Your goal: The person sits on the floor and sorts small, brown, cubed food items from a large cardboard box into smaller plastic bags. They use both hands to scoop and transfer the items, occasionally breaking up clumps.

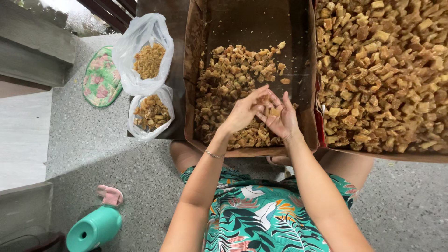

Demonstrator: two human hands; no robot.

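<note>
Nearest the camera: lap in a green leaf-print dress (pixel 261 219), both forearms reaching forward, thin bracelet (pixel 213 154) on the left wrist.

Left hand (pixel 243 112) and right hand (pixel 281 119) meet over the near end of the middle cardboard box (pixel 308 70). Right palm is turned up and cupped, with a few golden-brown fried chunks (pixel 274 111) lying in it. Left fingers (pixel 259 93) are drawn together, tips pressing onto the chunks; right fingers (pixel 285 100) are loosely curled round them. Whether the left is pinching a piece or only touching it, can't tell.

Directly under and beyond the fingers: loose pile of the same chunks (pixel 233 70) covering the box floor; far end of the box is bare.

Right of the fingers: second box (pixel 373 156), packed full of chunks, wall touching the first.

Left of the fingers: two open clear plastic bags, near one (pixel 150 114) holding chunks, far one (pixel 145 53) holding finer crumbs. Further left, flowered green cloth pad (pixel 101 79) on the speckled floor (pixel 93 140). Teal container (pixel 93 228) and pink sock (pixel 110 194) lie near the left elbow.

Risks, as I judge them:
- Open cupped palm, loose pieces: a tilt drops them. They'd land in the box below, so low cost.
- Chunks look brittle; hard pressure could crumble them.
- Bags stand slack and unsupported; a nudge could tip them onto the floor.
</note>
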